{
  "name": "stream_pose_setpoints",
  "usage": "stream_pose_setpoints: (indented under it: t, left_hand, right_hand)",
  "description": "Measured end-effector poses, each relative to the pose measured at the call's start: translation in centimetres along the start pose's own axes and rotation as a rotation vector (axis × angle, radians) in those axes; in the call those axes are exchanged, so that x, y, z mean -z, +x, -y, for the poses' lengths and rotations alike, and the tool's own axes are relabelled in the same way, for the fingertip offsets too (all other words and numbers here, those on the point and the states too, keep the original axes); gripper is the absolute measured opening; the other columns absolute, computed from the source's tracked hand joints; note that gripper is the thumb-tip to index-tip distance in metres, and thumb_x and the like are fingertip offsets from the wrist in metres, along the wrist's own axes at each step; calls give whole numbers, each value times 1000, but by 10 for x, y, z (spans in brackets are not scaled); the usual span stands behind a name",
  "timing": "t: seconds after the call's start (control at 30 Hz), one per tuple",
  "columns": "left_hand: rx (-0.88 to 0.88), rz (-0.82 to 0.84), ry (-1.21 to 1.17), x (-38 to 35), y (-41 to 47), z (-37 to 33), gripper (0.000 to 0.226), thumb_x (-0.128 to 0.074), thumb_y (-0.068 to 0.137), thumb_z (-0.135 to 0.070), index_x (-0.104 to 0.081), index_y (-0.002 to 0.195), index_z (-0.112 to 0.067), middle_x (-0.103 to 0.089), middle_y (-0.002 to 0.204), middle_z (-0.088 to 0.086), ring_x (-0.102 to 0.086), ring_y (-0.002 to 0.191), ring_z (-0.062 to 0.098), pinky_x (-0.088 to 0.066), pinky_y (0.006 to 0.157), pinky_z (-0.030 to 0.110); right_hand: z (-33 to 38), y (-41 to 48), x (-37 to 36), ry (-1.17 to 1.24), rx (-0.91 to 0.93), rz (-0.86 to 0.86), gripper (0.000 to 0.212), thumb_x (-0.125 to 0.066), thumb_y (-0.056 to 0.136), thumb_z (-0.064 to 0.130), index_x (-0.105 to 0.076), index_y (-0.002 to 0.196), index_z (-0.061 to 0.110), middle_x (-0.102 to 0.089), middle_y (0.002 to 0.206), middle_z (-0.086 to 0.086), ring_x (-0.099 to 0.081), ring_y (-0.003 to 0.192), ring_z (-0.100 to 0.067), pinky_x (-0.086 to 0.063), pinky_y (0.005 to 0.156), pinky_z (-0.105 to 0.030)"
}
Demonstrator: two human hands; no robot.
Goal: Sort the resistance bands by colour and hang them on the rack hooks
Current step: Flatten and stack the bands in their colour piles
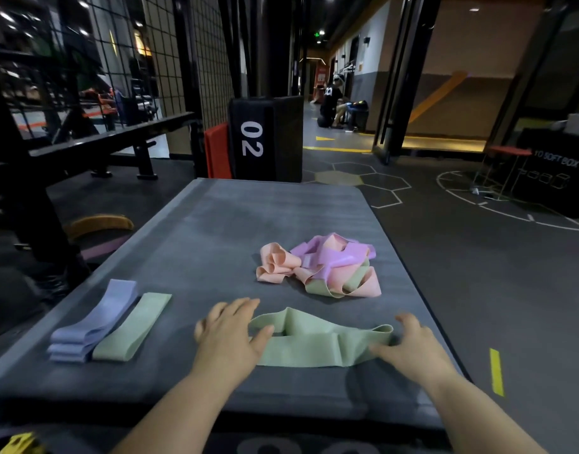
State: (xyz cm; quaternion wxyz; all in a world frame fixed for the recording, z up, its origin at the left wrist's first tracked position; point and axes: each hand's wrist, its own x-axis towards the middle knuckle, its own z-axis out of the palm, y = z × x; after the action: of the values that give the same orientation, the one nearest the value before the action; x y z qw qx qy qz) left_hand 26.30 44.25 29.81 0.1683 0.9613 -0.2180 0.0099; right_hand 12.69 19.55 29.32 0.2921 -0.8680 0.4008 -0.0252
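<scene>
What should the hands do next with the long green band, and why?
Probably fold the green band flat and lay it on the folded green band at the left. The left hand and right hand touch its ends, it lies twisted, and the folded one matches it, beside the blue stack.

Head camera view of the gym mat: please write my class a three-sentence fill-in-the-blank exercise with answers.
The left hand and right hand both touch a long fabric resistance band coloured ____.
The stacked lilac fabric bands lie on the ____ side of the folded green band.
The tall black box beyond the grey padded mat bears the number ____.
Answers: green; left; 02.
</scene>
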Motion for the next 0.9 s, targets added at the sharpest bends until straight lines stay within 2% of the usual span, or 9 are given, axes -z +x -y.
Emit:
stream_pose_setpoints:
  t: [0.13, 0.27, 0.4, 0.5, 0.6, 0.7, 0.8, 0.9]
  left_hand:
    - [-78, 69, -17, -12, 14, -14, 48, -33, 99, -47, -26, 146, -42, -47, 139, -16, -28, 137, 10, -20, 108, 35]
    - [-146, 59, -44, -19, 19, -28, 40, -33, 100, -44, -37, 140, -46, -58, 126, -18, -42, 126, 11, -23, 102, 33]
    - [-126, -14, -85, -25, 21, -32, 26, -40, 96, -51, -58, 110, -40, -66, 99, -18, -54, 105, 13, -32, 87, 31]
    - [-119, -46, -89, -28, 20, -30, 19, -46, 94, -48, -57, 99, -34, -61, 86, -12, -56, 97, 14, -33, 81, 31]
    - [-110, -86, -81, -27, 20, -28, 14, -48, 94, -43, -52, 102, -32, -61, 87, -9, -57, 98, 16, -30, 76, 31]
    - [-103, -97, -76, -25, 20, -22, 12, -48, 94, -39, -48, 103, -30, -65, 93, -7, -58, 98, 18, -31, 76, 32]
    - [-86, -97, -89, -23, 20, -14, 12, -46, 95, -39, -49, 102, -29, -66, 91, -5, -59, 94, 21, -36, 79, 32]
    - [-63, -104, -127, -18, 19, -6, 11, -47, 95, -36, -50, 102, -28, -67, 93, -3, -59, 93, 24, -41, 75, 33]
  right_hand:
    - [-5, 5, 6, 9, -66, 64, 91, -76, 72, 50, -33, 144, 15, -49, 139, -6, -50, 123, -25, -45, 90, -33]
    - [-4, 8, 5, 129, -74, 52, 73, -80, 74, 39, -47, 135, 15, -60, 122, -7, -57, 110, -24, -46, 89, -33]
    - [-1, 12, 1, 332, -77, 65, 66, -83, 73, 26, -53, 130, 15, -67, 112, -8, -62, 100, -22, -48, 90, -34]
    - [-2, 17, -4, 450, -107, 64, 63, -83, 73, 17, -53, 129, 12, -67, 107, -9, -64, 93, -22, -51, 91, -39]
    - [1, 19, -8, 726, -162, 90, 62, -77, 76, 0, -50, 133, 5, -64, 111, -17, -65, 92, -27, -54, 82, -37]
    - [7, 19, -9, 924, -199, 162, 57, -69, 82, -5, -46, 134, -1, -62, 118, -23, -65, 93, -30, -53, 70, -30]
    - [10, 18, -9, 920, -186, 188, 48, -66, 85, -6, -50, 129, -1, -65, 114, -22, -67, 90, -28, -53, 65, -27]
    - [8, 21, -10, 700, -111, 62, 26, -66, 82, -5, -64, 108, 1, -70, 96, -11, -67, 81, -21, -57, 69, -30]
